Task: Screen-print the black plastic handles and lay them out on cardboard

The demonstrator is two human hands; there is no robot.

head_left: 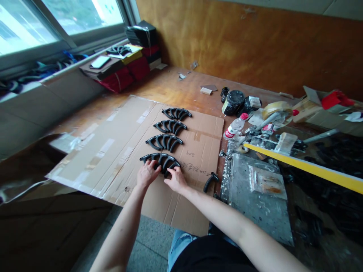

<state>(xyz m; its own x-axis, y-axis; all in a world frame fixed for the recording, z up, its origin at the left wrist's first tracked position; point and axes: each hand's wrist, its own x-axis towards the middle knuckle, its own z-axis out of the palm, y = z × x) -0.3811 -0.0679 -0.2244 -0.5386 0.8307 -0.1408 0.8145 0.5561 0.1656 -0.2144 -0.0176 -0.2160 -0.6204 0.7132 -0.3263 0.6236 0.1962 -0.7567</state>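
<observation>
Our left hand (147, 173) and right hand (176, 180) rest on the nearest fan of black curved parts (160, 161) on the cardboard (113, 151), fingers loosely spread, touching but gripping nothing. One loose part (210, 181) lies just right.

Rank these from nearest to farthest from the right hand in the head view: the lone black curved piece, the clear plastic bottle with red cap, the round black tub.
1. Lone black curved piece, on the cardboard just right of the right hand.
2. Clear plastic bottle with red cap, beyond the cardboard's right edge.
3. Round black tub, farther back toward the wall.
</observation>
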